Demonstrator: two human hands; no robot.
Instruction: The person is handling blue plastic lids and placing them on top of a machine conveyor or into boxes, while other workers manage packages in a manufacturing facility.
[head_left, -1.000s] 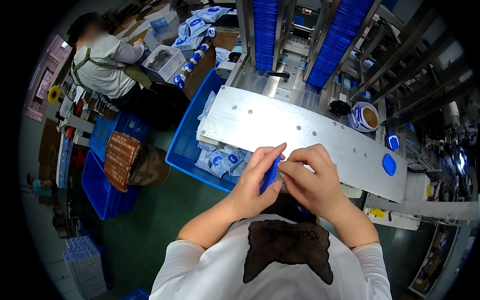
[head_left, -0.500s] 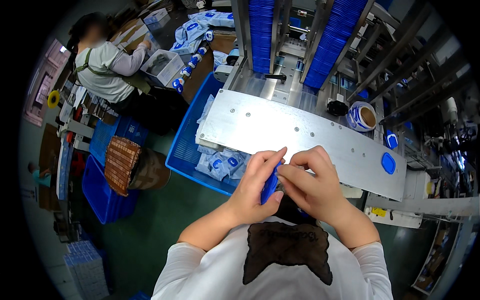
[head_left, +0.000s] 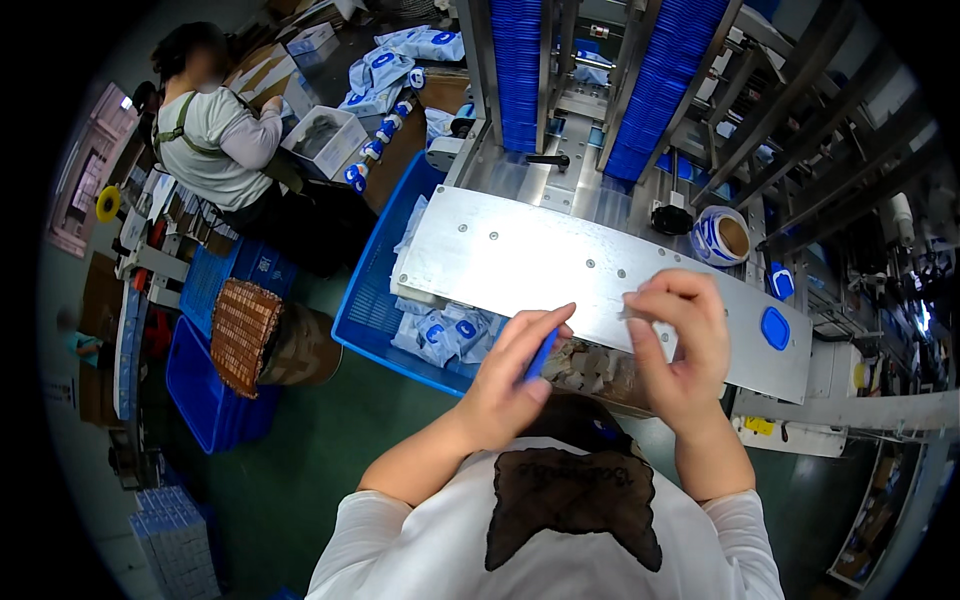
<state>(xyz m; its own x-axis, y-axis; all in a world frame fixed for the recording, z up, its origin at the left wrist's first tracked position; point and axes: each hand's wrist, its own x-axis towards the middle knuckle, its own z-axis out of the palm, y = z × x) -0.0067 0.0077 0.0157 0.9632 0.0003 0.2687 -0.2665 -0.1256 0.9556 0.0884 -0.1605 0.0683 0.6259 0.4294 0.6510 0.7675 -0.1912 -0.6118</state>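
Observation:
My left hand [head_left: 500, 390] grips a thin blue plastic lid [head_left: 542, 356], seen nearly edge-on between thumb and fingers. My right hand [head_left: 687, 345] is raised over the front edge of a long metal plate [head_left: 530, 265]. Its thumb and forefinger are bent toward each other around a small pale or clear scrap, too faint to name. On the plate's right end lies another blue lid [head_left: 775, 327], flat. Behind the plate, tall stacks of blue lids [head_left: 520, 80] stand in the metal guides of a machine.
A blue crate [head_left: 350, 310] with soft light-blue packs [head_left: 450, 335] stands left of the plate. A label roll [head_left: 720, 237] rests behind it. A co-worker [head_left: 215, 130] works at a table with a white box [head_left: 325, 145]. A stool [head_left: 245, 335] and blue crates [head_left: 190, 390] are at left.
My right hand has moved away from the lid, to the right and up over the plate. The lid stays in my left hand, now turned more edge-on.

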